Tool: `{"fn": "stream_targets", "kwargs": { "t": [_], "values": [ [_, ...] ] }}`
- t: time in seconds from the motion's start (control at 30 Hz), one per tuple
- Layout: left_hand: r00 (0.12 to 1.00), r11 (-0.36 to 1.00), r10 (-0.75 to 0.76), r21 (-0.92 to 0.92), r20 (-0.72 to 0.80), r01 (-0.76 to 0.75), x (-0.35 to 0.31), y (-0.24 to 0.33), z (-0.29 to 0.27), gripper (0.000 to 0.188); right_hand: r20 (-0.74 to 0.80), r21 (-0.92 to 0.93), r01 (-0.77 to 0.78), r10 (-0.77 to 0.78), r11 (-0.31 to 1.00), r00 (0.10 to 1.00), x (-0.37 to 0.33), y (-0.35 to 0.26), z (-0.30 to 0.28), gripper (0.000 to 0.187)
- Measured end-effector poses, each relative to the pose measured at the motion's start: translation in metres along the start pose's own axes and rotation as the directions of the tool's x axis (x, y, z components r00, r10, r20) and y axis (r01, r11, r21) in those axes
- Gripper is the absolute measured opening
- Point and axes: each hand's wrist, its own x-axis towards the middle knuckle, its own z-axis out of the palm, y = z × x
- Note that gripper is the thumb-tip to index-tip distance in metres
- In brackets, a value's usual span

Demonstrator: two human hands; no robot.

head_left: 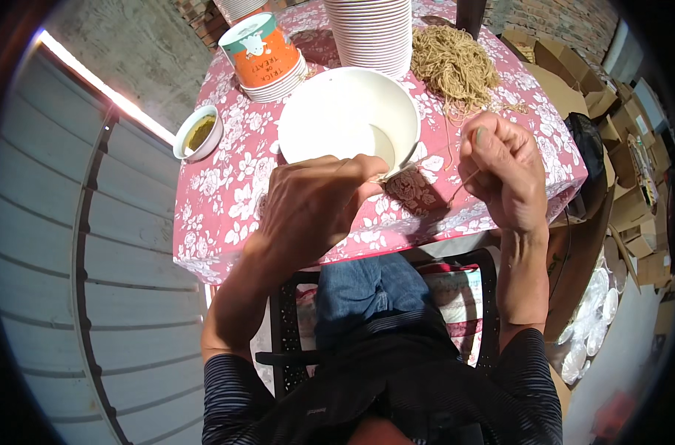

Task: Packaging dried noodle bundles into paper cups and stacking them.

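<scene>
A white paper bucket [398, 111] lies tipped on the table with its open mouth toward me. My left hand [311, 204] is closed at its near rim, thumb and forefinger pinching there beside a small light bit of twine. To the right, my right hand [504, 167] is a closed fist above the table, gripping a thin strand of tan twine [468, 180]. The strand seems to run toward the rim, but its middle is too fine to follow. Beyond the right hand lies a loose heap of tan twine [456, 68].
A tall stack of white buckets [368, 33] stands behind, with orange and green buckets [259, 59] left of it. A small bowl of greenish-brown liquid [201, 135] sits on the left of the flowered tablecloth [230, 182]. Cardboard boxes [567, 70] crowd the right side.
</scene>
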Motion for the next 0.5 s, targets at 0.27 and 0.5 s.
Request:
{"fn": "stream_targets", "kwargs": {
  "t": [0.27,0.5],
  "values": [
    [0.990,0.990,-0.137,-0.037,0.039,0.138,0.017,0.005,0.001,0.016,0.044,0.094,0.017,-0.022,0.995,0.999,0.016,-0.013,0.014,0.029],
    [0.983,0.978,-0.169,-0.114,0.072,0.176,0.021,0.009,0.005,0.013,0.042,0.097,0.008,-0.012,0.995,0.999,0.019,-0.009,0.018,0.029]
  ]
}}
